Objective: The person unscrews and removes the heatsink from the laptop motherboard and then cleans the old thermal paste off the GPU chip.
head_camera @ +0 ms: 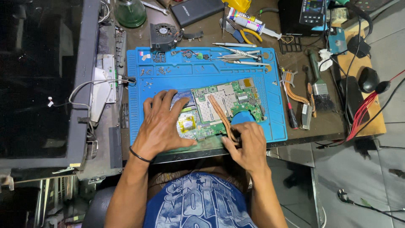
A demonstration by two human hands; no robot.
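Head view. My left hand (162,122) lies flat, fingers spread and grasping nothing, pressing on the near-left part of the green laptop motherboard (223,107). The board rests on the blue silicone repair mat (202,74), which sits on the brown counter (270,42).

My right hand (249,145) is at the board's near edge, fingers pinched on the near end of the copper heat pipe (221,114); the pipe runs from those fingertips diagonally away across the board. What exactly sits under the fingertips I cannot tell.

Beyond my left hand, at the mat's far-left corner, a black cooling fan (163,34). Beyond both hands, along the mat's far edge, tweezers (240,57) and loose screws (159,71). To the right of my right hand, off the mat, a red-handled screwdriver (291,112), a second copper heatsink assembly (293,88) and a brush (318,86). To the left of my left hand, the opened laptop chassis (101,84) with loose cables.
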